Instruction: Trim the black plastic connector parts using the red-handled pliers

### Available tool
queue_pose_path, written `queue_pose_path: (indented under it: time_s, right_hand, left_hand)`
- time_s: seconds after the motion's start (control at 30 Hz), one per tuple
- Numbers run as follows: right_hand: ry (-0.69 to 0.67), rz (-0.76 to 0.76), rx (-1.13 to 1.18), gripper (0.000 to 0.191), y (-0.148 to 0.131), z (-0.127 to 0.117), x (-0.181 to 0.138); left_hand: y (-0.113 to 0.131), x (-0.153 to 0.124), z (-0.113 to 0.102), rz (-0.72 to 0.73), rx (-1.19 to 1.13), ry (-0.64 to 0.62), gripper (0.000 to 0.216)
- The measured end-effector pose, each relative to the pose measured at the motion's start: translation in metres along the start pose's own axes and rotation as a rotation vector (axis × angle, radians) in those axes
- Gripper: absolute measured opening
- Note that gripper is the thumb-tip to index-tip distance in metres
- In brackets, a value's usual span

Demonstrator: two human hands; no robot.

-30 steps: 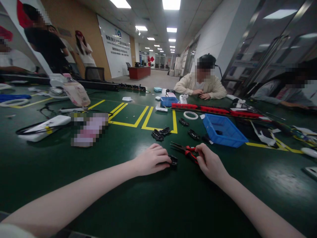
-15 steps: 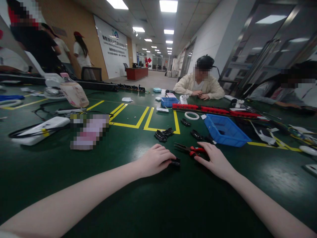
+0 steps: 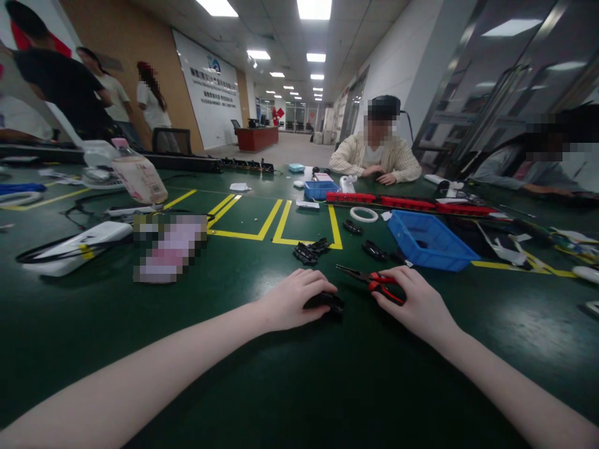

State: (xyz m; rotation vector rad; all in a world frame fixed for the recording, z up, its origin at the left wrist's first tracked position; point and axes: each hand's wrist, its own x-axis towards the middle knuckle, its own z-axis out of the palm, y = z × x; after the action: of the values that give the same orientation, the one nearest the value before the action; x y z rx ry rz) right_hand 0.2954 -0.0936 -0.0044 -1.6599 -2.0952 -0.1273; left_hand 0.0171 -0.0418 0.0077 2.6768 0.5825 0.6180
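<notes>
My left hand [image 3: 299,301] is curled over a small black plastic part [image 3: 331,302] on the green table, its fingers and thumb closed about it. To the right, my right hand [image 3: 414,300] grips red-and-black needle-nose pliers [image 3: 381,285] by the handles. The pliers' jaws [image 3: 350,271] point left, beyond the part in my left hand and apart from it. Similar black pieces [image 3: 309,252] lie just past my hands. Another such piece [image 3: 374,250] rests beyond the pliers, near the blue tray.
A blue tray [image 3: 437,257] stands beyond my right hand, with a white ring [image 3: 364,214] and red strips [image 3: 407,202] farther back. On the left are a blurred-out phone-like object [image 3: 173,249], a white device with a cable [image 3: 84,246] and a bottle [image 3: 139,173]. A person [image 3: 377,149] sits opposite.
The pliers and my right hand have shifted slightly right. More of the black part shows under my left hand, whose fingers have lifted a little.
</notes>
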Motion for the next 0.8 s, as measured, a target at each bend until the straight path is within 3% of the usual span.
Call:
queue_pose_path:
  time_s: [0.13, 0.33, 0.57, 0.8]
  right_hand:
    - [0.064, -0.052, -0.019, 0.040, -0.001, -0.008, -0.005]
    - [0.120, -0.212, -0.002, 0.040, -0.005, -0.014, -0.011]
    - [-0.011, -0.265, 0.150, 0.040, -0.011, -0.011, -0.015]
    - [-0.123, -0.184, 0.206, 0.039, -0.009, -0.008, -0.014]
  left_hand:
    - [-0.007, -0.004, -0.006, -0.018, 0.007, -0.008, 0.044]
    - [-0.016, -0.005, -0.010, -0.052, -0.015, -0.115, 0.061]
    - [-0.017, -0.003, -0.005, -0.028, 0.033, -0.146, 0.040]
    - [-0.017, -0.003, -0.007, -0.056, 0.010, -0.143, 0.035]
